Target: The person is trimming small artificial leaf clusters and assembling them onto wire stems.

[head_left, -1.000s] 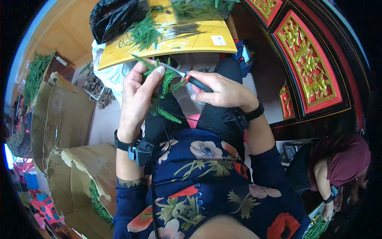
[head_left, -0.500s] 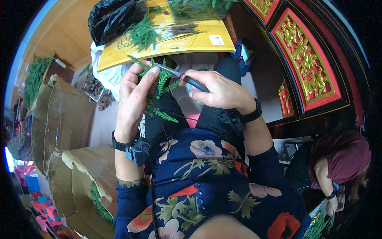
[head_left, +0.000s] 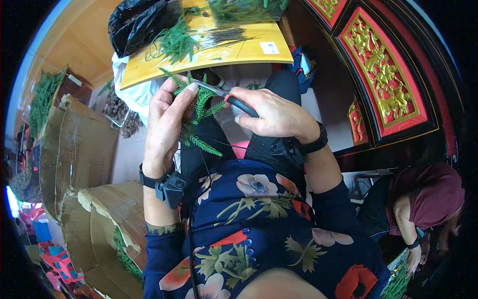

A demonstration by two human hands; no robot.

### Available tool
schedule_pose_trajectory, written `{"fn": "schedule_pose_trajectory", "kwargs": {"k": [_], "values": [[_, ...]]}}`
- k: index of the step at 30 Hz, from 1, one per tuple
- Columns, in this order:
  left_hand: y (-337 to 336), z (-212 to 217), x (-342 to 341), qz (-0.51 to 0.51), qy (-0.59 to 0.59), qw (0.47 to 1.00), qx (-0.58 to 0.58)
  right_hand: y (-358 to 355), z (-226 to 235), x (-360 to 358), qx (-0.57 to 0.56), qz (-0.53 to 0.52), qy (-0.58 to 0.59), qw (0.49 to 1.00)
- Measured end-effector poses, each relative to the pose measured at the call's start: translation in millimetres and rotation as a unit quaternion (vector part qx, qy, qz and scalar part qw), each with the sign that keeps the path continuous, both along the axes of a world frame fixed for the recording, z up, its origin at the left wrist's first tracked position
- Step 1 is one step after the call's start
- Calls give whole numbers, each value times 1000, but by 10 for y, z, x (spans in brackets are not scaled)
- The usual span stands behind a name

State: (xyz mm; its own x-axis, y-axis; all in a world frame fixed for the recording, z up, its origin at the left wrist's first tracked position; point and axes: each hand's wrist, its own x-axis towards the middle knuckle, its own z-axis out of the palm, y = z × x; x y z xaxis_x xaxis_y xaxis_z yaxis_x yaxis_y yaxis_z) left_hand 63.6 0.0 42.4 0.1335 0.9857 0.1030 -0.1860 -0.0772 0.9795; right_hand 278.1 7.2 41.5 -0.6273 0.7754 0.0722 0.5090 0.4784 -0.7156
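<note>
My left hand (head_left: 168, 109) is closed round a green needle-leaved sprig (head_left: 201, 107), whose fronds stick out above and to the right of the fingers. Thumb and index finger pinch near its upper part. In my right hand (head_left: 276, 112) is a pair of long-nosed pliers (head_left: 241, 104) with black and red handles. Their metal jaws reach left to the left thumb tip, among the needles; what lies between the jaws is too small to make out. Both hands are above my lap, just short of the yellow table's near edge.
On the yellow table (head_left: 199, 60) lie loose green sprigs (head_left: 179, 42), thin dark wires (head_left: 226, 37), a black plastic bag (head_left: 137, 27) and a clear tub of greenery (head_left: 246, 11). Torn cardboard boxes (head_left: 79, 144) stand at left. Another person (head_left: 423, 199) bends over greenery at lower right.
The view has shifted slightly. My hands, the sprig and the pliers keep nearly the same pose. At lower right, the other person's hand has moved a little.
</note>
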Motion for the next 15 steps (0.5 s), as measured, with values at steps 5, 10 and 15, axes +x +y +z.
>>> {"fn": "schedule_pose_trajectory", "kwargs": {"k": [5, 10, 15], "values": [[20, -60, -37, -10, -24, 1000, 8, 0, -34, -3, 17, -6, 18, 1000], [-48, 53, 16, 4, -52, 998, -19, -24, -27, -9, 57, -30, 26, 998], [-63, 52, -33, -9, -42, 999, -7, -81, 64, -43, 58, -63, 13, 996]]}}
